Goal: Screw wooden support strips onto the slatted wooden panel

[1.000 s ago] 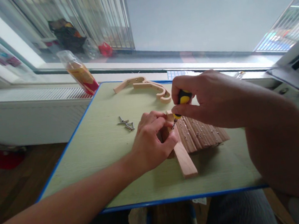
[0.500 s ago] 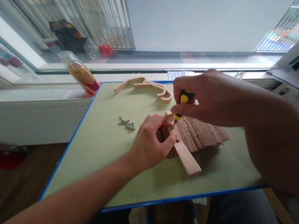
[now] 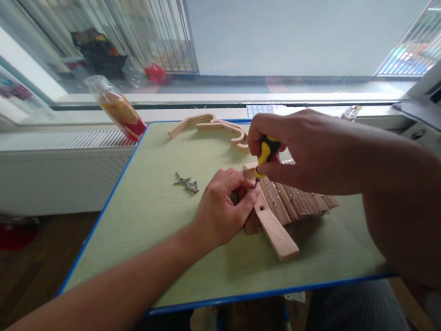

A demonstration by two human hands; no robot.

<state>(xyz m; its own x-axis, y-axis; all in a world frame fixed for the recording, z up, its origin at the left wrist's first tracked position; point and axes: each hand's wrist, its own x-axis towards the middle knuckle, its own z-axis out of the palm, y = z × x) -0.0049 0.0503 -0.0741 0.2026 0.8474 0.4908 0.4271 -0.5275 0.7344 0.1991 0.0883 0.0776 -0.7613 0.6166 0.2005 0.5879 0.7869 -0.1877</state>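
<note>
My right hand (image 3: 285, 151) is closed round the handle of a yellow and black screwdriver (image 3: 266, 151). The tool slants down, its tip meeting a pale wooden piece (image 3: 277, 233) beside my left fingers. My left hand (image 3: 227, 201) grips that wooden piece with thumb and fingers; one hole in it shows near the thumb. Under the piece lies a brown, ridged wooden slab (image 3: 288, 198) dotted with small shiny spots. Whether a screw sits at the tip is hidden by the fingers.
Several loose screws (image 3: 187, 182) lie left of my hands on the green table (image 3: 127, 247). Curved wooden pieces (image 3: 217, 127) with holes rest at its far edge. A bottle (image 3: 117, 110) leans beyond the far left corner, above a radiator (image 3: 68, 169) beneath the window.
My right hand has shifted slightly left and turned the screwdriver, whose handle stands at a different angle. My left hand stays almost in place; the wooden piece's near end has moved slightly right.
</note>
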